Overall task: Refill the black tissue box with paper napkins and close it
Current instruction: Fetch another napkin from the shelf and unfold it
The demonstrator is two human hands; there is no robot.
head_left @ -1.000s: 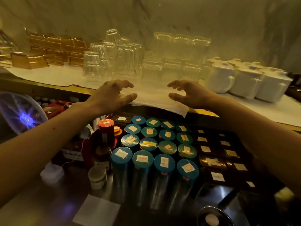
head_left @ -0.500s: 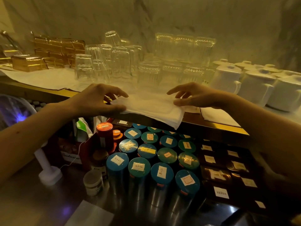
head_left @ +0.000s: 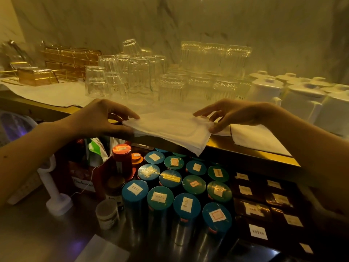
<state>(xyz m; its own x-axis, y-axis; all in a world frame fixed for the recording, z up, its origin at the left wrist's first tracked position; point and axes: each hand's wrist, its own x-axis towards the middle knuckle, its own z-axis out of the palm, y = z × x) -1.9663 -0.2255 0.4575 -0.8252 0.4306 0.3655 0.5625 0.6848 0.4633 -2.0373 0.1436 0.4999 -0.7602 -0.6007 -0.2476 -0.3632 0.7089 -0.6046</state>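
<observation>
A café or bar service station is showing: upturned glasses (head_left: 136, 76) are standing beside white teapots (head_left: 264, 89), labelled tea tins (head_left: 170, 186) sitting below them

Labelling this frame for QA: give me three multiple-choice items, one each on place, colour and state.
1. Where is the napkin stack? A on the shelf edge B on the tin lids C on the floor
2. Most tin lids are? A white B blue-green C pink
3. The hands are? A both empty B both on the stack C one on a glass

A: it overhangs the shelf lip.
B: teal tops with paper labels.
B: left hand and right hand pinch opposite ends.
</observation>
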